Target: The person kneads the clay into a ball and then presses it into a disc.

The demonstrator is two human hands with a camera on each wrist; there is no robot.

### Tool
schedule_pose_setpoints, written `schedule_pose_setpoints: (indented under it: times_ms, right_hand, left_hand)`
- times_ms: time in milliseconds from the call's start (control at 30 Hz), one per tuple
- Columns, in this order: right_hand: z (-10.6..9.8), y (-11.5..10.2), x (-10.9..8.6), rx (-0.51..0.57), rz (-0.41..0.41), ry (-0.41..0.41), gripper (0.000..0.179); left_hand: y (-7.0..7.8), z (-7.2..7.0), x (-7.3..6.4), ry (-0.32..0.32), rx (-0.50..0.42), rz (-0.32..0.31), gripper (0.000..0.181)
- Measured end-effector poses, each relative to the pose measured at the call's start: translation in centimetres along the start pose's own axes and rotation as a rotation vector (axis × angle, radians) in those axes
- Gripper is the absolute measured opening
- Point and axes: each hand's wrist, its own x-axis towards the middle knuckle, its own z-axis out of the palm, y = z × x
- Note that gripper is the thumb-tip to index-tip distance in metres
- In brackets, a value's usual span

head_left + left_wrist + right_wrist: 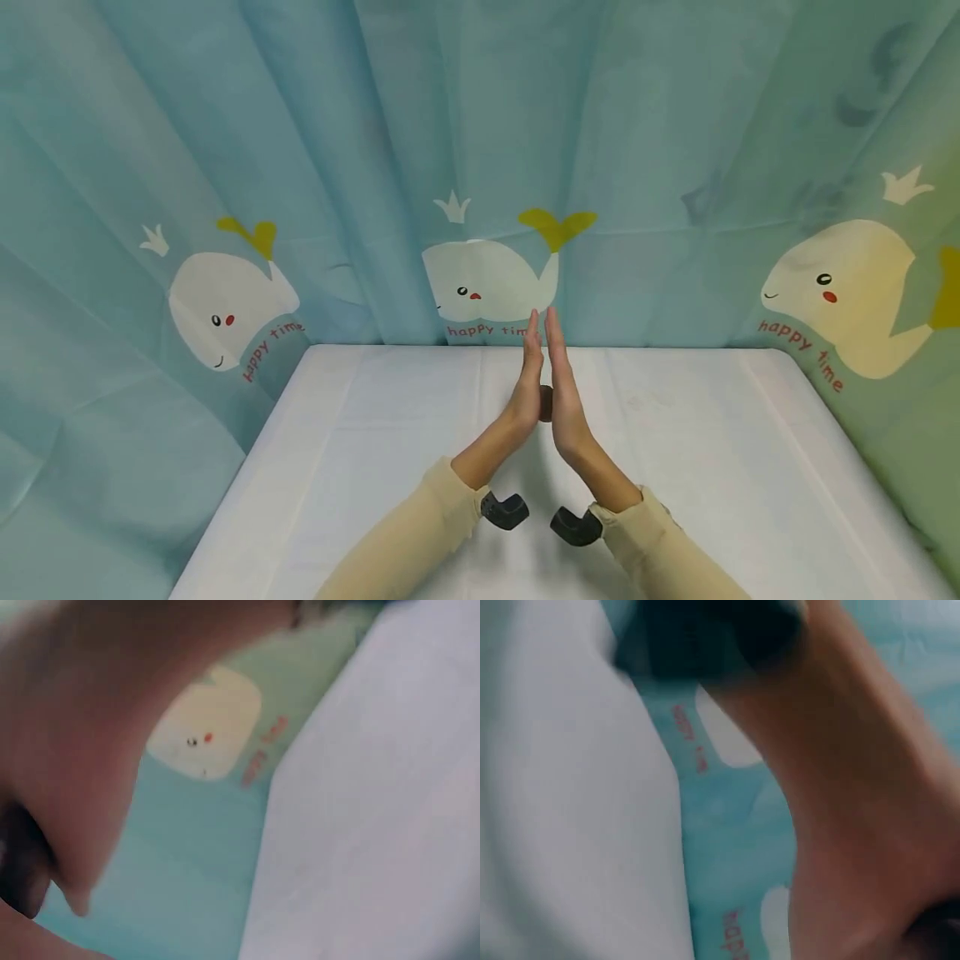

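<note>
A small dark brown, rounded object (546, 403) sits between my two palms, near their heels. My left hand (529, 375) presses it from the left with straight fingers pointing up and away. From the right, my right hand (564, 387) presses it the same way, fingers straight. The fingertips of both hands lean close together above the table. In the left wrist view the dark object (21, 862) shows at the left edge, its surface smooth. The right wrist view catches only part of the dark object (939, 930) in the lower corner; what kind of thing it is, I cannot tell.
Below the hands is a white table (405, 400) with rounded far corners. A blue-green curtain (300, 125) printed with whales hangs behind it and at both sides. Black curved wrist mounts (504, 511) stick out from the beige sleeves (420, 533).
</note>
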Motion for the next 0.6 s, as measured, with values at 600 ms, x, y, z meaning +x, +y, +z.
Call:
schedule_pose_setpoints:
  times_ms: [600]
  right_hand:
    - [0.6,1.8,-1.5,-0.005,-0.015,-0.026,0.055]
  left_hand:
    - [-2.0,-0.3,-0.6,0.113,-0.036,-0.024,0.059]
